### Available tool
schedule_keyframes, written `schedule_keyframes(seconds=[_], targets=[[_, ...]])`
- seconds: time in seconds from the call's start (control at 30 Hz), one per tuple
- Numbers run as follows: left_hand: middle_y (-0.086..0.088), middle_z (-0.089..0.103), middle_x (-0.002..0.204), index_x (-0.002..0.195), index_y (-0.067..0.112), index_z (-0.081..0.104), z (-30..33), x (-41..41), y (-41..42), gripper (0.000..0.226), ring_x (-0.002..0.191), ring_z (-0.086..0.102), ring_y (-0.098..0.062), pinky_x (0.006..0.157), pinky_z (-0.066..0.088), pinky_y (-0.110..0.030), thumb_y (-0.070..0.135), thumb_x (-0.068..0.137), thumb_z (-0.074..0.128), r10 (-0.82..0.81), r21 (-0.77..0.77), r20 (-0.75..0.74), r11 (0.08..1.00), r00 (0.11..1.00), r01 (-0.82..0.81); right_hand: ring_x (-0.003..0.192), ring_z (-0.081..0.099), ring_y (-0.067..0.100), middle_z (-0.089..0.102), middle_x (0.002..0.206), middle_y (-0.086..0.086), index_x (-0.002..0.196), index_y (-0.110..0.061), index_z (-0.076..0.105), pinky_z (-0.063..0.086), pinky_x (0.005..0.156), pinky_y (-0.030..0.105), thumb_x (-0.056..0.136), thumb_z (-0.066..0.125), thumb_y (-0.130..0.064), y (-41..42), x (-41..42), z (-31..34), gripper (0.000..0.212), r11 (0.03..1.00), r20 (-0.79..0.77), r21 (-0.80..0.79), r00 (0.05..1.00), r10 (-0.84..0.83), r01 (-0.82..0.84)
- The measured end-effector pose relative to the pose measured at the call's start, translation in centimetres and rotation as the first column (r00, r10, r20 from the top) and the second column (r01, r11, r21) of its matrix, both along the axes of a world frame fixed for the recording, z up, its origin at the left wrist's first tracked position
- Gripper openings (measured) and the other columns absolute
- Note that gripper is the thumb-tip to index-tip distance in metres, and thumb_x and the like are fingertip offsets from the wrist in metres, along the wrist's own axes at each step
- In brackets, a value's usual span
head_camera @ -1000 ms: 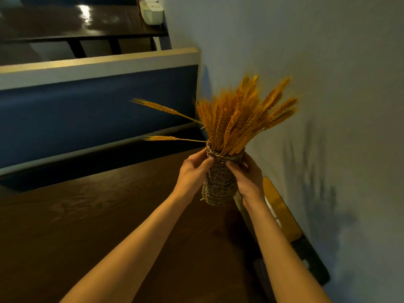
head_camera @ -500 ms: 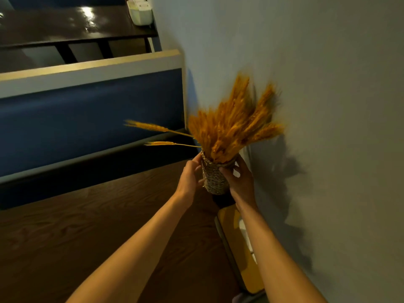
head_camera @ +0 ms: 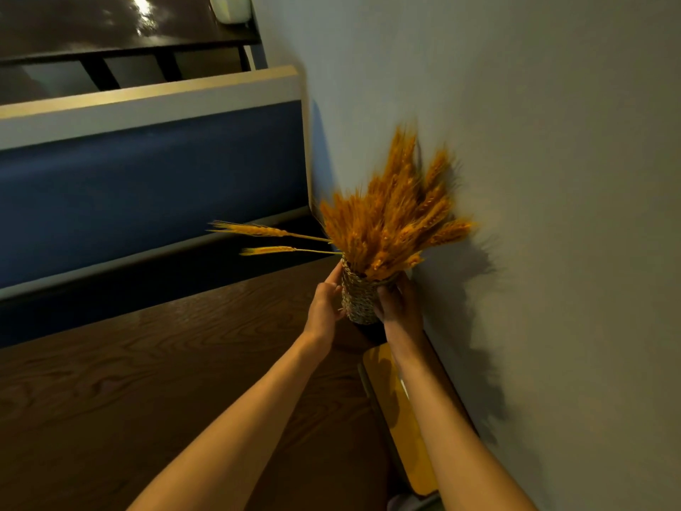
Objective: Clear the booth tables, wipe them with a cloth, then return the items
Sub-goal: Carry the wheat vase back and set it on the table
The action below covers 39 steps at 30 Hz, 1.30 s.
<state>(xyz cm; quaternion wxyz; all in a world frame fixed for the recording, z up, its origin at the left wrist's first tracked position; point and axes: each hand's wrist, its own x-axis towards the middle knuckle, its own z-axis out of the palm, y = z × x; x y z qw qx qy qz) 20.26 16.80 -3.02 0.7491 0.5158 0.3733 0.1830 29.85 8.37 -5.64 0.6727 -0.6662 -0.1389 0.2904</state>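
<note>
We held the small woven wicker vase [head_camera: 358, 302] between both hands at the far right corner of the dark brown wood-grain booth table [head_camera: 154, 392], hard by the pale grey wall [head_camera: 534, 178]. Our left hand [head_camera: 324, 307] pressed against the vase at its 9 o'clock side, fingers curled round the weave; our right hand [head_camera: 400, 302] clasped it from 3 o'clock, thumb across the front — so both hands were closed on the vase. Whether its base touched the table or hung just above it we could not tell; a dark shadow lay directly beneath.

From the vase rose a bunch of dried orange-gold wheat ears [head_camera: 394, 219], fanning toward 12 and 1 o'clock and brushing close to the wall, where they threw a shadow. Two loose stalks [head_camera: 265, 239] stuck out sideways toward 9 o'clock, over the table's far edge.

At 6 o'clock from the vase, under our right forearm, a flat yellow card with a dark border [head_camera: 398, 418] lay along the wall side of the table. Beyond the table, at 10 o'clock, stood the blue padded booth backrest with its pale top rail [head_camera: 147, 178], and farther off at 11 o'clock another dark glossy table [head_camera: 110, 27] carried a white container [head_camera: 230, 7] at its corner.
</note>
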Motion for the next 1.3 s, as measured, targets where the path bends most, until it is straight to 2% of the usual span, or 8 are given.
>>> schedule_keyframes(seconds=[0.07,0.17,0.4,0.53,0.63,0.83,1.07,1.3], targets=[[0.001,0.036,0.158,0.154,0.033,0.037,-0.1,-0.1,-0.1,0.073,0.141,0.037,-0.020,0.104,0.039,-0.048,0.049,0.083,0.026,0.011,-0.005,-0.004,1.000,1.000,-0.011,0.123,0.053,0.004,0.048,0.149,0.003,0.147,-0.017,0.043,0.050,0.097,0.033,0.097,0.061,-0.025,-0.3,0.0,-0.2,0.054,0.999,-0.135,0.049,0.991,0.024,-0.017],[0.000,0.039,0.156,0.152,0.033,0.039,-0.2,-0.5,0.1,0.071,0.137,0.040,-0.018,0.097,0.043,-0.044,0.051,0.085,0.025,0.046,0.000,-0.003,0.999,0.999,-0.046,0.133,0.048,0.015,0.049,0.148,0.005,0.145,-0.018,0.047,0.051,0.098,0.037,0.090,0.057,-0.038,-0.1,-0.2,-0.1,0.060,0.997,-0.239,0.078,0.971,0.002,0.017],[0.008,0.038,0.153,0.156,0.033,0.032,-0.2,-1.3,0.6,0.075,0.138,0.035,-0.011,0.099,0.039,-0.046,0.046,0.083,0.024,0.020,-0.022,0.001,1.000,1.000,-0.020,0.137,0.042,0.011,0.049,0.144,-0.007,0.143,-0.033,0.041,0.038,0.112,0.038,0.110,0.025,-0.031,0.2,-1.1,-0.3,0.036,0.996,-0.263,0.084,0.963,0.051,-0.029],[0.006,0.042,0.151,0.155,0.034,0.035,0.3,-1.4,0.0,0.063,0.137,0.036,-0.013,0.092,0.042,-0.040,0.042,0.093,0.026,0.059,-0.058,-0.006,0.997,0.998,-0.059,0.136,0.042,0.014,0.051,0.138,-0.005,0.133,-0.032,0.046,0.040,0.106,0.029,0.109,0.027,-0.030,-0.1,-1.5,0.5,0.031,0.998,-0.254,0.061,0.967,0.025,-0.010],[-0.004,0.041,0.156,0.155,0.027,0.036,1.1,-2.2,-1.0,0.051,0.140,0.038,-0.020,0.104,0.040,-0.048,0.033,0.108,0.017,0.086,-0.048,-0.075,0.995,0.993,-0.090,0.133,0.045,0.013,0.054,0.132,-0.005,0.132,-0.024,0.049,0.043,0.095,0.019,0.109,0.030,-0.027,-0.8,-2.4,1.9,0.030,0.998,-0.266,0.061,0.964,0.002,0.015],[0.001,0.050,0.140,0.147,0.022,0.047,4.3,-6.4,-3.1,0.052,0.135,0.046,-0.025,0.104,0.039,-0.053,0.042,0.109,0.018,0.091,-0.009,-0.098,0.996,0.991,-0.092,0.133,0.045,0.017,0.044,0.151,0.010,0.148,-0.012,0.042,0.040,0.106,0.029,0.109,0.033,-0.028,-2.5,-6.6,5.4,0.043,1.000,-0.216,0.005,0.976,0.000,0.001],[0.000,0.048,0.150,0.141,0.025,0.053,9.8,-16.7,-4.1,0.067,0.126,0.054,-0.015,0.089,0.048,-0.035,0.063,0.094,0.024,0.156,0.143,-0.011,0.978,0.988,-0.153,0.133,0.048,0.010,0.054,0.140,-0.004,0.125,-0.033,0.056,0.040,0.113,0.035,0.109,0.034,-0.032,-2.3,-16.5,12.8,0.028,0.981,-0.049,0.079,0.983,0.180,-0.175],[0.007,0.053,0.145,0.142,0.027,0.053,13.9,-32.5,-4.9,0.074,0.124,0.057,-0.012,0.096,0.049,-0.036,0.070,0.088,0.025,0.279,0.237,0.023,0.931,0.960,-0.277,0.123,0.050,0.000,0.056,0.121,-0.024,0.118,-0.039,0.058,0.040,0.113,0.033,0.108,0.036,-0.035,-1.9,-30.9,18.1,0.024,0.934,0.061,0.021,0.933,0.354,-0.356]])
